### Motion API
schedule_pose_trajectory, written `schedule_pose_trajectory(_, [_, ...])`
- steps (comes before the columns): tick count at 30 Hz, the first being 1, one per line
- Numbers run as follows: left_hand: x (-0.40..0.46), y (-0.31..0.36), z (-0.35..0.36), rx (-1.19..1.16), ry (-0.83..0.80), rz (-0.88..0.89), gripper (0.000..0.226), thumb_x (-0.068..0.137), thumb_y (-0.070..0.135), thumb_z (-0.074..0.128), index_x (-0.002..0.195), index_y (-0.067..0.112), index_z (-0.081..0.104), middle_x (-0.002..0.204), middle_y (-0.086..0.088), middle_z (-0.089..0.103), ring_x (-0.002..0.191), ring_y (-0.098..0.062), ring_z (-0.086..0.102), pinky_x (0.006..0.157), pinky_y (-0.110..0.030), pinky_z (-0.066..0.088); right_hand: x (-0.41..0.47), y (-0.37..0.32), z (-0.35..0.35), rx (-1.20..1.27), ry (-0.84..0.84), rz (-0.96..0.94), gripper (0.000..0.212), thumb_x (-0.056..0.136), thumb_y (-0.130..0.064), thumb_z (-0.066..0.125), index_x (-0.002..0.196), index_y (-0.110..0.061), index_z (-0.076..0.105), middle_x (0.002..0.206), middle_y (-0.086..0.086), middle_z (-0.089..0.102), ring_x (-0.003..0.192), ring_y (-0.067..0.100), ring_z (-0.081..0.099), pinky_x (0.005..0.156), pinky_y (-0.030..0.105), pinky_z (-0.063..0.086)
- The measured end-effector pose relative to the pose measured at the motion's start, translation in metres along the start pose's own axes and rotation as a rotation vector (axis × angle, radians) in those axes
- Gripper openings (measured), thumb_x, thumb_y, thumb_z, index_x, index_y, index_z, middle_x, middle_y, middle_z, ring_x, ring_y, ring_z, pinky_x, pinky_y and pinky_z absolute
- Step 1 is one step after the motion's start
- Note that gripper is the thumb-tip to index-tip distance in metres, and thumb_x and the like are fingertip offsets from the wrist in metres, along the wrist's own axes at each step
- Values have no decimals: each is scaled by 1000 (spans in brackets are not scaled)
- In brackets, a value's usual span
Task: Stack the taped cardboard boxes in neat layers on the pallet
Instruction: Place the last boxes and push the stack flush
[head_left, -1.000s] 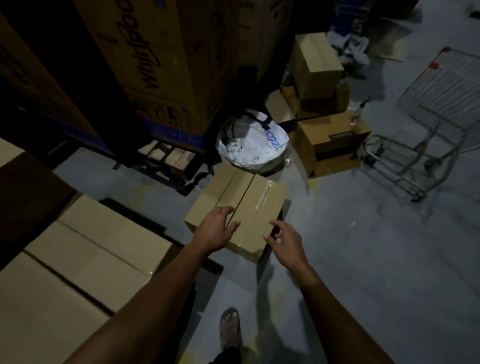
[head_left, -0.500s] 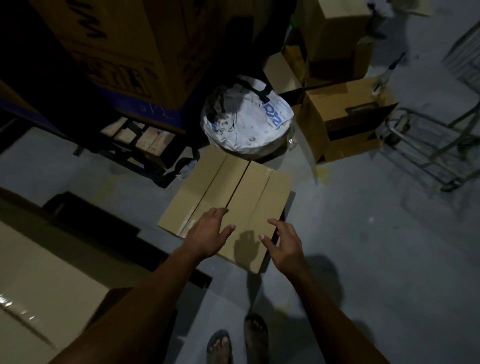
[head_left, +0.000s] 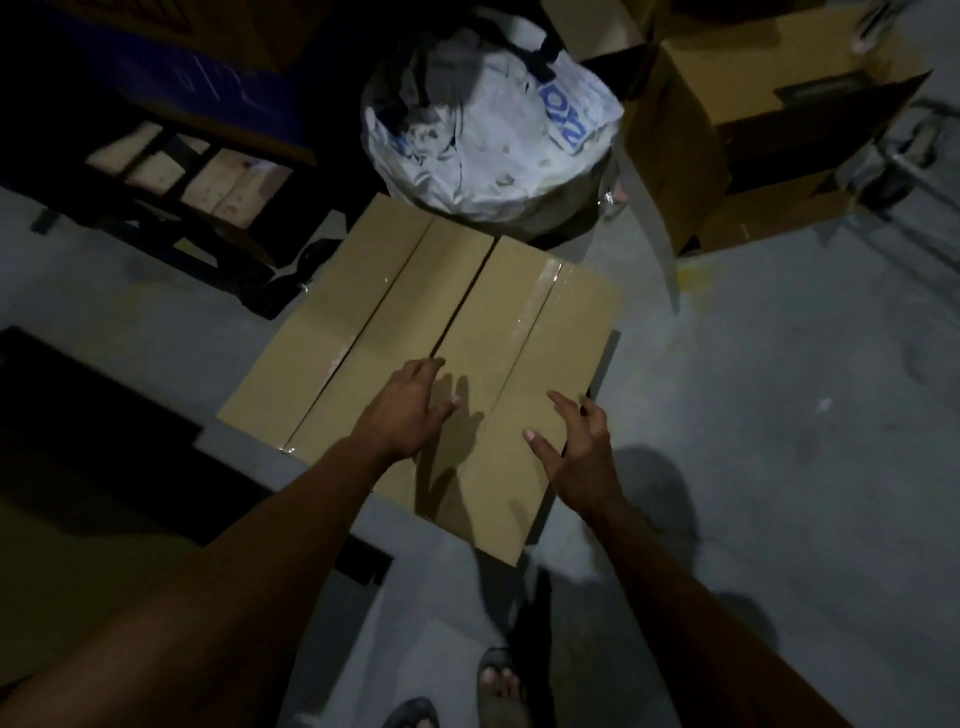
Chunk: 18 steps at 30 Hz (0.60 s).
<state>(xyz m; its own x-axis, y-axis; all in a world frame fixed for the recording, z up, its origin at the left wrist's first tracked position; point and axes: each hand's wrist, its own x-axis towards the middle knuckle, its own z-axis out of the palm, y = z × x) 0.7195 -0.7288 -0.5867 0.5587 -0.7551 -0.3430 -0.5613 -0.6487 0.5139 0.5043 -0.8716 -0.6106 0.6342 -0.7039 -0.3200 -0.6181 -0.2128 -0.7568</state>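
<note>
As the view has closed in over the last second, both hands have dropped to the two taped boxes (head_left: 415, 343) lying side by side on the floor at frame centre. The left hand (head_left: 405, 415) and right hand (head_left: 576, 452) hover with fingers spread, holding nothing; contact is unclear. The pickup seems about to begin. Bare floor (head_left: 779, 415) lies open at right; a bag (head_left: 488, 130) crowds the boxes' far edge.

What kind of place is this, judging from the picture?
Probably a warehouse or storeroom: a bare concrete floor, taped cardboard boxes on it, a wooden pallet under big cartons, and an open carton nearby.
</note>
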Motion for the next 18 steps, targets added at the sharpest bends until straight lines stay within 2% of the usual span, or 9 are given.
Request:
schedule_pose_trajectory(3, [31, -19, 25, 1, -28, -3, 73, 103, 47, 57, 162, 15, 28, 163, -11, 33, 146, -32, 35, 118, -47, 37, 22, 31, 22, 23, 0, 34, 70, 95, -39, 72, 156, -30, 39, 167, 9, 14, 151, 28, 27, 111, 29, 31])
schedule_pose_trajectory(6, [51, -30, 47, 19, -51, -39, 78, 101, 50, 59, 162, 13, 26, 163, -14, 30, 147, -34, 30, 118, -49, 34, 35, 56, 39, 45, -27, 113, 79, 95, -43, 71, 161, -32, 29, 169, 7, 7, 153, 28, 24, 120, 39, 29])
schedule_pose_trajectory(9, [60, -34, 65, 61, 31, -59, 80, 96, 56, 62, 158, 15, 32, 154, -16, 34, 139, -35, 32, 114, -52, 40, 41, 72, 51, 43, -43, 122, 84, 98, -37, 69, 165, -26, 19, 170, 11, 10, 152, 26, 25, 115, 27, 23])
schedule_pose_trajectory(11, [65, -36, 70, 6, 60, -106, 80, 93, 57, 65, 156, 19, 34, 147, -16, 37, 134, -35, 37, 113, -52, 40, 41, 79, 54, 39, -37, 106, 85, 100, -36, 67, 166, -23, 14, 170, 11, 11, 151, 24, 25, 113, 23, 20])
schedule_pose_trajectory(13, [70, -37, 70, -98, 45, -157, 82, 90, 58, 69, 155, 22, 36, 142, -15, 43, 130, -35, 45, 110, -52, 45, 39, 89, 50, 28, 10, 93, 83, 101, -39, 64, 166, -23, 13, 170, 11, 15, 153, 25, 22, 119, 29, 20])
schedule_pose_trajectory(16, [72, -40, 69, -118, -70, -98, 88, 89, 60, 71, 158, 23, 31, 142, -15, 52, 124, -34, 56, 104, -48, 51, 36, 108, 36, -33, 90, 102, 80, 100, -43, 63, 165, -27, 19, 170, 10, 19, 155, 31, 19, 126, 50, 21])
schedule_pose_trajectory(18, [72, -38, 73, -107, -133, -11, 91, 89, 62, 71, 161, 36, 22, 153, -15, 41, 134, -37, 49, 109, -48, 46, 39, 118, 23, -68, 96, 83, 80, 98, -45, 66, 164, -31, 23, 171, 7, 16, 154, 34, 20, 124, 51, 22])
